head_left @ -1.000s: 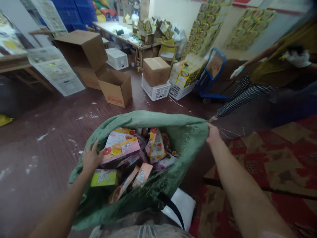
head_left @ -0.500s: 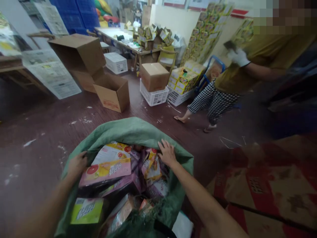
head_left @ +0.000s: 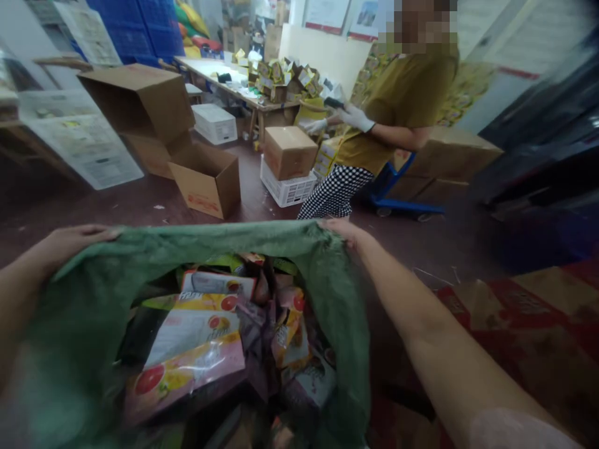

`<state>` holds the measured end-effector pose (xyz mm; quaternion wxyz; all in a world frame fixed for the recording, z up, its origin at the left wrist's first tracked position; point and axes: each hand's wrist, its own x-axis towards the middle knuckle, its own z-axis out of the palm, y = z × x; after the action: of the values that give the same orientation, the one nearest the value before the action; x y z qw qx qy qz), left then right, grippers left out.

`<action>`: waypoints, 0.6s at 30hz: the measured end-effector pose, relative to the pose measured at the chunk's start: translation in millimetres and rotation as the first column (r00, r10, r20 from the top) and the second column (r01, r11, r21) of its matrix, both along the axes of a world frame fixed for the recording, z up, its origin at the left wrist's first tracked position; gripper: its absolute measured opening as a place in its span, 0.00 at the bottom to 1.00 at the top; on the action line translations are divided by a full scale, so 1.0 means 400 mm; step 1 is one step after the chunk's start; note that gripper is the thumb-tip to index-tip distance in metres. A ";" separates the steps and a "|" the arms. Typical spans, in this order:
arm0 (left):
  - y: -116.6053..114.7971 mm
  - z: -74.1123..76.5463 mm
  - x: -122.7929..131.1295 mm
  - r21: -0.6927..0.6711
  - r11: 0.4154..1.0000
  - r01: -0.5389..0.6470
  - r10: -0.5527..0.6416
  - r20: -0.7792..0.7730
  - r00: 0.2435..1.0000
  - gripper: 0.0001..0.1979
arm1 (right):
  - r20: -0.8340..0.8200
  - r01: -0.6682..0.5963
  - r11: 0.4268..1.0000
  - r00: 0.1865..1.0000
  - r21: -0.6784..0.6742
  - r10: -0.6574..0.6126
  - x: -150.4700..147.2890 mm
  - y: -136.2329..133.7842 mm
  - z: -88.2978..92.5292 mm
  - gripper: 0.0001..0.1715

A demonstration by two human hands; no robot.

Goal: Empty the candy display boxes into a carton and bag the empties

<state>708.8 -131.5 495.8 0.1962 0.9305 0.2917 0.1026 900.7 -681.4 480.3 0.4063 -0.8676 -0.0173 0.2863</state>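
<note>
A large green sack [head_left: 88,299] fills the lower part of the view, its mouth pulled wide. My left hand [head_left: 70,240] grips the sack's rim at the left. My right hand [head_left: 344,229] grips the rim at the far right. Inside lie several flattened colourful cartons, among them a pink one with a grapefruit picture [head_left: 182,368] and a yellow-orange one [head_left: 290,324]. The near side of the sack is blurred.
A person in a mustard shirt and white gloves [head_left: 397,106] stands just beyond the sack by a blue trolley [head_left: 397,199]. Open cardboard boxes [head_left: 206,178], a sealed box on a white crate [head_left: 287,165], a cluttered table [head_left: 243,78] and a red patterned mat [head_left: 538,312] surround the dark floor.
The sack has come up closer to the camera. My left hand moved from the cartons to the left rim, my right hand to the far rim. The other person walked left to the boxes.
</note>
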 end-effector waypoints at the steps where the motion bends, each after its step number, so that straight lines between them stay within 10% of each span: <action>1: -0.020 0.001 0.022 -0.003 0.997 -0.081 0.081 -0.077 0.994 0.30 | 0.126 0.093 0.990 0.989 -0.109 -0.079 0.026 0.033 0.001 0.21; 3: -0.087 -0.005 0.040 0.116 0.944 -0.308 0.321 -0.115 0.940 0.32 | 0.407 0.268 0.912 0.905 -0.312 -0.127 0.029 0.113 -0.017 0.20; 5: -0.174 -0.021 0.023 0.200 0.941 -0.273 0.256 0.105 0.961 0.27 | 0.644 0.346 0.838 0.765 -0.422 0.008 -0.032 0.198 -0.048 0.19; 8: -0.291 -0.066 -0.040 0.339 0.937 0.083 -0.147 0.167 0.975 0.20 | 0.759 0.094 0.847 0.503 -0.524 0.413 -0.185 0.297 -0.110 0.17; 11: -0.327 -0.143 -0.102 0.370 0.742 0.559 -0.551 -0.137 0.823 0.18 | 0.646 -0.346 0.718 0.315 -0.604 0.696 -0.295 0.334 -0.179 0.20; 14: -0.267 -0.208 -0.139 0.332 0.690 0.643 -0.542 -0.353 0.763 0.22 | 0.508 -0.318 0.679 0.475 -0.662 0.718 -0.307 0.317 -0.225 0.27; 18: -0.146 -0.204 -0.181 0.200 0.927 0.318 -0.186 -0.492 0.850 0.25 | 0.428 -0.145 0.648 0.640 -0.748 0.638 -0.290 0.270 -0.224 0.31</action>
<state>636.5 -190.0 414.3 0.0018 0.9760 0.1873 -0.1107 784.8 -573.2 390.6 -0.0357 -0.9639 -0.2617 0.0335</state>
